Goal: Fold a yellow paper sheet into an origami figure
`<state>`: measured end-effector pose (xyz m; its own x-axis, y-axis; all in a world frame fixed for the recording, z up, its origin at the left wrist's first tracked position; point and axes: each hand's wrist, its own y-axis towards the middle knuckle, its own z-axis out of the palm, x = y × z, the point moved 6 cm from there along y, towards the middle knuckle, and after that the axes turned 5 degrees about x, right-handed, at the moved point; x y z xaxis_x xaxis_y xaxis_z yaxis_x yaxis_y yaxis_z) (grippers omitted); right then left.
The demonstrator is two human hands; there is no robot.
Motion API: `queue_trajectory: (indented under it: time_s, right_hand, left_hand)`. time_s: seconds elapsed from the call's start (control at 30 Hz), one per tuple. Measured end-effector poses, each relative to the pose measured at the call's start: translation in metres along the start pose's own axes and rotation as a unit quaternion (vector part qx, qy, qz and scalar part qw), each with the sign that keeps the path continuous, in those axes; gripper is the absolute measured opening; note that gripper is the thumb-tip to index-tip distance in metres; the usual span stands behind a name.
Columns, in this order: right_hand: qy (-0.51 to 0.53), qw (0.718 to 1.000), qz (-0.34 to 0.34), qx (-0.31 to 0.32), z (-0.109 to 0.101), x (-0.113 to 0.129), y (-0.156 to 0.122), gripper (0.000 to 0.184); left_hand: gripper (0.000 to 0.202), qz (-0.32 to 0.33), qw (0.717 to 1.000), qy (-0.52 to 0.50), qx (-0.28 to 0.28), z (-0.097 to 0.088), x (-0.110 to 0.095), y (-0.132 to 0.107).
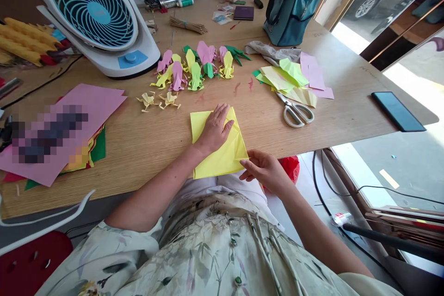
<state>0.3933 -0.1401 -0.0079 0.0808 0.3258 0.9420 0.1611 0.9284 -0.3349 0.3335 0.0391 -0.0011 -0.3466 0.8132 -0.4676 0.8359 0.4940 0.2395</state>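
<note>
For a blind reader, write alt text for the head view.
A person's left hand lies flat on creased yellow paper on a wooden table, the right hand touching the paper's near right corner. Beyond are folded pink, yellow and green paper figures, with a fan to the left and scissors to the right.

Couldn't make out any text tbh, the tiny logo (100,13) on the fan (95,21) at ten o'clock and the scribble (360,70) on the table (347,92) at two were too blurry.
</note>
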Motion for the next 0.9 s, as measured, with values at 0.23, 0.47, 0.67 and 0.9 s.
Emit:
queue_trajectory:
  time_s: [0.23, 0.47, 0.67, 0.9]
  right_hand:
    - [0.037, 0.995, -0.046, -0.085, -0.018, 0.013, 0.015, 0.043]
    - [0.017, 0.983, -0.111, -0.144, -0.035, 0.037, 0.045, 0.046]
    - [-0.006, 0.976, -0.138, -0.167, -0.049, 0.057, 0.05, 0.051]
    - [-0.064, 0.976, -0.15, -0.147, -0.082, 0.065, 0.047, 0.05]
  left_hand:
    - [0.047, 0.088, 0.996, -0.001, -0.023, -0.043, -0.03, -0.024]
    - [0.073, 0.14, 0.984, 0.057, 0.094, -0.033, -0.041, -0.041]
    - [0.055, 0.169, 0.982, -0.002, 0.084, -0.036, -0.027, -0.034]
    - [0.043, 0.118, 0.988, -0.095, 0.029, -0.042, -0.008, -0.028]
